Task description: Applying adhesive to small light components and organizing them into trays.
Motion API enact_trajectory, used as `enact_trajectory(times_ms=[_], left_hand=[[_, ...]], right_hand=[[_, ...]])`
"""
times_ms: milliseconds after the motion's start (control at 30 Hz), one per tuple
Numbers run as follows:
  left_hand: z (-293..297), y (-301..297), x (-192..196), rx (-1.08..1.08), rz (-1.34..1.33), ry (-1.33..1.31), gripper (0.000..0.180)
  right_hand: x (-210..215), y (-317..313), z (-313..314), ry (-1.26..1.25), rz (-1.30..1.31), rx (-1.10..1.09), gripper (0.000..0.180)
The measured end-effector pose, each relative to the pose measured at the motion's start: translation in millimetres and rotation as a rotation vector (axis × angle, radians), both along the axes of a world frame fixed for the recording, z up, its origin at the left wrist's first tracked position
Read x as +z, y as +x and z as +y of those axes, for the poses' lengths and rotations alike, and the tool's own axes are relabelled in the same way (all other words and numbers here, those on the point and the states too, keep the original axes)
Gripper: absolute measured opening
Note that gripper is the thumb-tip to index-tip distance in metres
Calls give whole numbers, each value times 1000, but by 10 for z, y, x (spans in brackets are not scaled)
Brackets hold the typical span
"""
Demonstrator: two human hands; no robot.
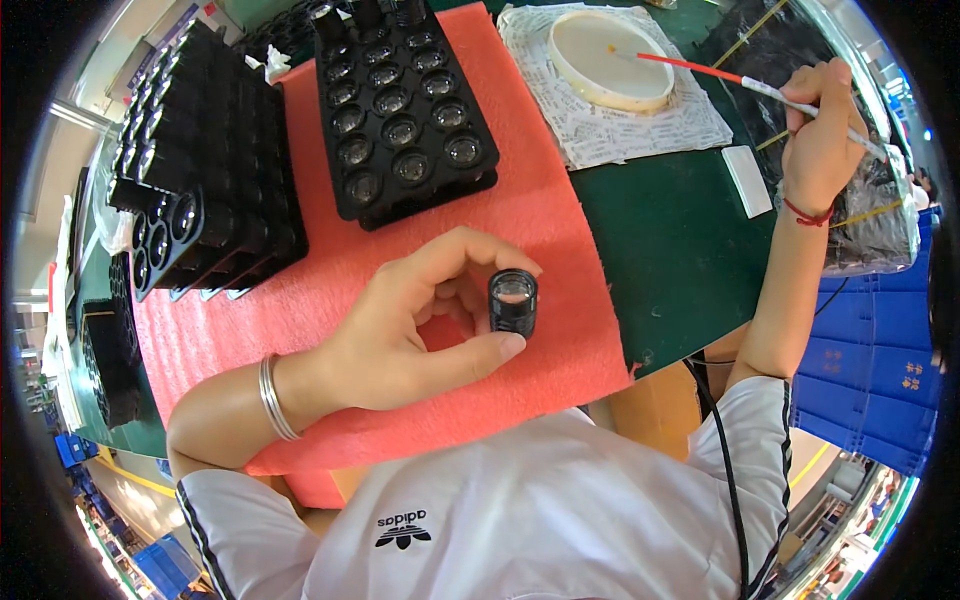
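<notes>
Over the red cloth [560,330], my left hand [420,330] pinches a small black lens barrel [513,303] between thumb and forefinger. Clear glass shows in its upward end. At the far right my right hand [825,125] grips a thin brush [700,68] with a red shaft and a whitish handle. The brush's tip reaches over a round, shallow cream dish [640,104], close to a small orange spot inside it. Beneath that dish lies a stack of printed paper [600,140]. Beyond my left hand stands a black tray [400,185] with rows of round glass-topped pieces.
Stacked black trays [240,200] with lenses rise at the left. A small white block [747,181] lies on the green table [660,250] near my right wrist. Plastic-wrapped goods [870,225] and blue crates [870,360] are at the right. A black cable [725,450] hangs by my right arm.
</notes>
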State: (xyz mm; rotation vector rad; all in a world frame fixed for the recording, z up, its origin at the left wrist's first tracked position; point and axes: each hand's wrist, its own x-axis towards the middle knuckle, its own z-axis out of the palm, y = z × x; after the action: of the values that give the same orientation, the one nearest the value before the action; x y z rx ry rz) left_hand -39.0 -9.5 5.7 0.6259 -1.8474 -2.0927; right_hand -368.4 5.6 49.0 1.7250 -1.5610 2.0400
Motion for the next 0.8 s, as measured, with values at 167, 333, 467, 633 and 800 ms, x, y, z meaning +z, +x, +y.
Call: enact_trajectory(times_ms=[167,333,467,633,800], left_hand=[[12,-27,-10,80,57,85,41],[5,-41,29,159,84,138,44],[-28,-39,50,205,84,160,45],[-19,-21,3,250,113,180,45],[-25,-26,9,241,122,186,43]], right_hand=[[-14,-127,-65,-73,-252,272,40],[39,-149,-23,-49,-624,546,38],[65,16,27,91,-603,858,38],[51,157,67,91,-501,905,42],[50,142,80,101,-449,907,42]])
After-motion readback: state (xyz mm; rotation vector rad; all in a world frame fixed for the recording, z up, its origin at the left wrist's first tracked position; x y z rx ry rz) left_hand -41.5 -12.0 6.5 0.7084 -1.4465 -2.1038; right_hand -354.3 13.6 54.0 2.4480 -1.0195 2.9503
